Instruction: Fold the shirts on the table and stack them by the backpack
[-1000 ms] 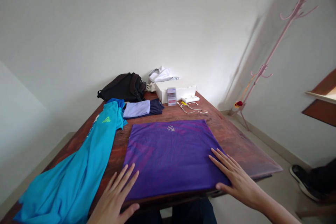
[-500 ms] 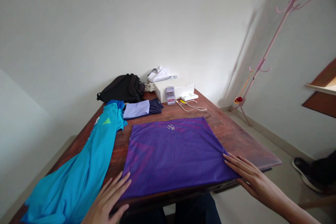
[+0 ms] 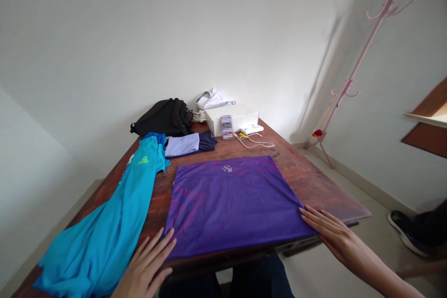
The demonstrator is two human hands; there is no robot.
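A purple shirt (image 3: 232, 202) lies folded flat in a square on the wooden table (image 3: 314, 186). My left hand (image 3: 148, 265) rests with fingers stretched out at the shirt's near left corner. Flat and open, my right hand (image 3: 331, 233) touches the near right corner at the table's edge. Neither hand holds anything.
A blue shirt (image 3: 111, 223) sprawls along the table's left side. Behind lie folded lilac and navy clothes (image 3: 188, 143), a black bag (image 3: 162, 118), a white box (image 3: 232, 118) and a cable (image 3: 254, 142). A pink coat stand (image 3: 352, 74) and a shoe (image 3: 405, 233) are to the right.
Both hands slid outward from on top of the purple shirt to its near corners. The right hand moved right to the table's edge.
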